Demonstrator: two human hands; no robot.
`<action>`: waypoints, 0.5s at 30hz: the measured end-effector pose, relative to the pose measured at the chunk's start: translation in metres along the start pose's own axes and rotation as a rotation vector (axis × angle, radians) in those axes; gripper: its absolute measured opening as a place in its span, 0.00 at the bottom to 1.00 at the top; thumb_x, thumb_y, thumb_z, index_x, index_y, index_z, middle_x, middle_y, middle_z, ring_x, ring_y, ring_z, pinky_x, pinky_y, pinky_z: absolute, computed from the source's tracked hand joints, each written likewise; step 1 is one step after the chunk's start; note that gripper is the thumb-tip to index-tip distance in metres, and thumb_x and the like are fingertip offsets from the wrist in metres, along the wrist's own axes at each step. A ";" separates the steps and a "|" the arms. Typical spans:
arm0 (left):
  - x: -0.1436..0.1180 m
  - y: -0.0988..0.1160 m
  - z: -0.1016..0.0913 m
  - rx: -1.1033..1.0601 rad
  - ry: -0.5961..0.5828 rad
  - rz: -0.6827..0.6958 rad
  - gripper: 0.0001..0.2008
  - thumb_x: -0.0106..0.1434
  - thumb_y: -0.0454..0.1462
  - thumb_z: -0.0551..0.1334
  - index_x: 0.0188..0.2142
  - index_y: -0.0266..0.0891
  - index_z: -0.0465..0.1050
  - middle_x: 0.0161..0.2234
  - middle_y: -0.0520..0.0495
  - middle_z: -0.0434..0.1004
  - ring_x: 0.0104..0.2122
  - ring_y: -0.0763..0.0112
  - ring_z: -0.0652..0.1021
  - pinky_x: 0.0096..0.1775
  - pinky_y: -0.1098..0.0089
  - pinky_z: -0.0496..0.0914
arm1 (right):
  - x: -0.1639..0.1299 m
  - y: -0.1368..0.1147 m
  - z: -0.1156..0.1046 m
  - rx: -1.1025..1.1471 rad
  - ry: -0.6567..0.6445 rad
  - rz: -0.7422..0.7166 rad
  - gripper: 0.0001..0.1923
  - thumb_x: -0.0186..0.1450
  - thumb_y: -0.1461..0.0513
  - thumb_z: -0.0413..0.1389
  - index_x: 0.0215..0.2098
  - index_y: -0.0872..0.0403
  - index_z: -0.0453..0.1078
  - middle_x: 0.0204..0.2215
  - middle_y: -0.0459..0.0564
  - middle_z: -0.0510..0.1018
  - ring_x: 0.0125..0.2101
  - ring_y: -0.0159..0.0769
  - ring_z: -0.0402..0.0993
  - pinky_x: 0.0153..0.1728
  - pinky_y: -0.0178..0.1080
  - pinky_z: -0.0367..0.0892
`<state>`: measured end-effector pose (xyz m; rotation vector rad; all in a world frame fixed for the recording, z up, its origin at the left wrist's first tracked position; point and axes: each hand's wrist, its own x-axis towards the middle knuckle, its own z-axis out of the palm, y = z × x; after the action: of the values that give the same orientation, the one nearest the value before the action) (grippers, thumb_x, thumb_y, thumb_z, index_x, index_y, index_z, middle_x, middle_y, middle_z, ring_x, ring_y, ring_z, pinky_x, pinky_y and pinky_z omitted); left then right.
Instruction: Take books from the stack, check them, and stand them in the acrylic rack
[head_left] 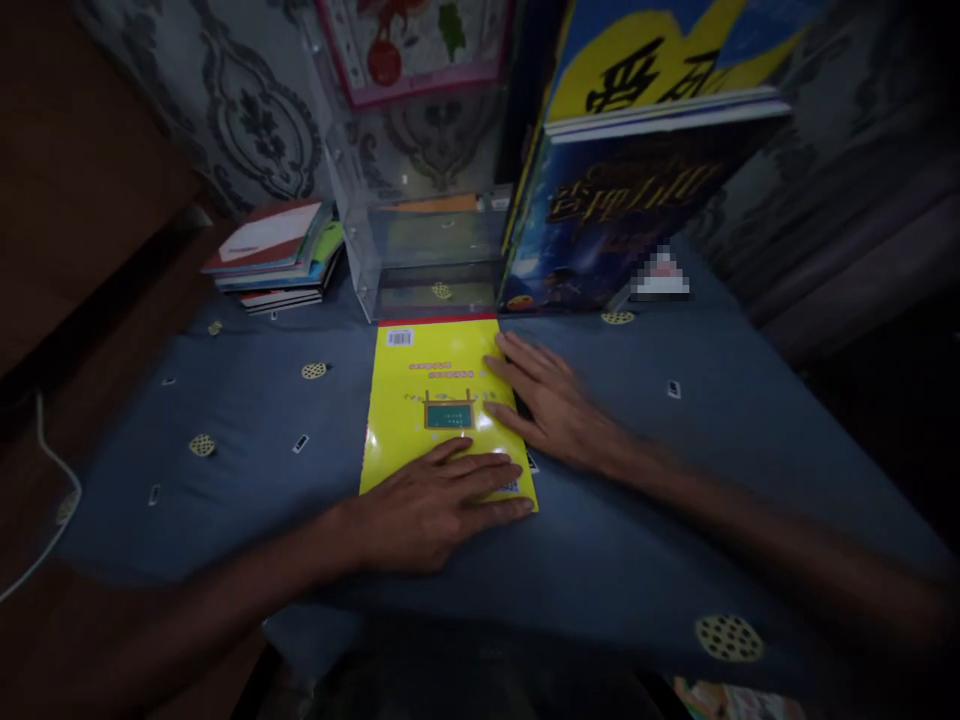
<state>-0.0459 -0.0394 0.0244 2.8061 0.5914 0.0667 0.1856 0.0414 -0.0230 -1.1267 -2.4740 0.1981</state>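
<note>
At frame centre, a yellow book [442, 400] is lying flat on the blue-clothed bench [247, 420]; the left hand [431, 505] is pressing its lower edge, the right hand [551, 405] its right edge.

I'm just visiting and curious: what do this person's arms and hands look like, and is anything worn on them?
Both are bare. The left hand and right hand have no gloves, and no rings or watch can be made out in the dim light. Both forearms are uncovered as far as the picture shows, with no sleeves in view. The right arm is blurred.
</note>
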 end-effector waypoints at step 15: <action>-0.057 -0.027 0.007 0.009 0.126 -0.225 0.29 0.75 0.48 0.52 0.70 0.42 0.52 0.70 0.40 0.56 0.71 0.58 0.54 0.70 0.46 0.47 | -0.024 -0.022 0.013 -0.091 0.011 -0.073 0.29 0.76 0.56 0.44 0.73 0.54 0.49 0.68 0.60 0.62 0.69 0.48 0.55 0.65 0.57 0.61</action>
<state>-0.1078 -0.0407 0.0115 2.7388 0.9343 0.1971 0.1792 0.0093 -0.0360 -1.0685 -2.5321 0.0583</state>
